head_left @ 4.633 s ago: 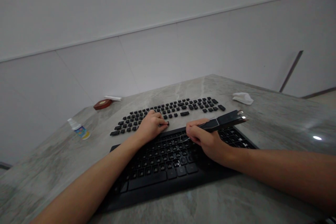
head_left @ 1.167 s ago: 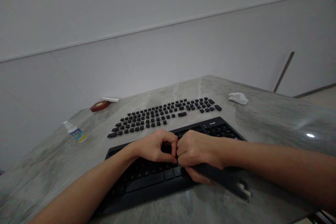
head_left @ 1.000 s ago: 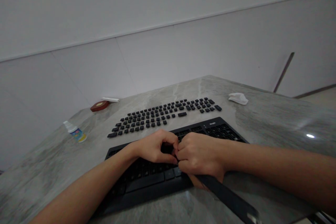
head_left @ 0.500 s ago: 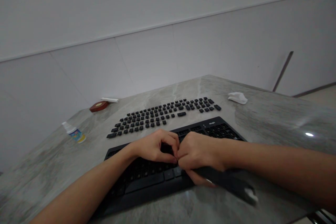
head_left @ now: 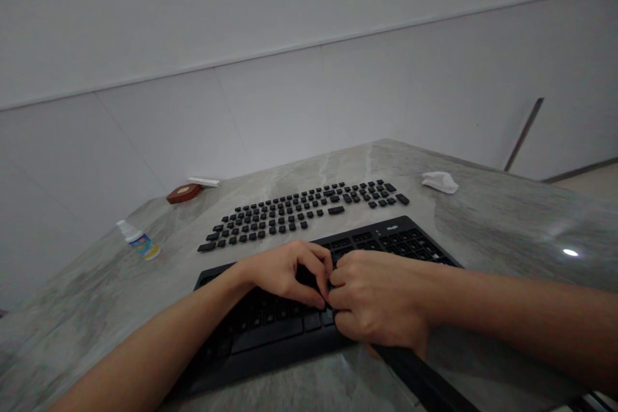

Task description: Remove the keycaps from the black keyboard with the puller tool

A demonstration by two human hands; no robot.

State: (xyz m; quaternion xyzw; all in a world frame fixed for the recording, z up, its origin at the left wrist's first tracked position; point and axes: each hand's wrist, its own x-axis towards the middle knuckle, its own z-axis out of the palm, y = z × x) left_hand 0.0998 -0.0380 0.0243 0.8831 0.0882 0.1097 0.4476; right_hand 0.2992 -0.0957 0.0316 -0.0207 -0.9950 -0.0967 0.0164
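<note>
A black keyboard [head_left: 270,355] lies tilted across my view, with many key positions bare of caps and a long bar still on its front row. My left hand [head_left: 295,273] rests over its middle, thumb and forefinger pinched together down at the keys; what sits between them is hidden. Pressed up beside it, my right hand [head_left: 381,296] is closed with its fingertips at the same spot. A black strap-like or long-handled object [head_left: 420,376] sticks out below the right palm toward me; its kind does not show.
Removed black keycaps [head_left: 337,210] lie in rows beyond the keyboard on the grey marbled table [head_left: 502,232]. A spray bottle [head_left: 139,241] lies at left, near a reddish-brown box [head_left: 183,194] and a white strip [head_left: 203,181]. Crumpled white tissue [head_left: 440,182] sits back right.
My right hand has rolled over, its knuckles now turned more upward, and the black object's far end has swung down toward the bottom edge. My left hand stays pinched in place.
</note>
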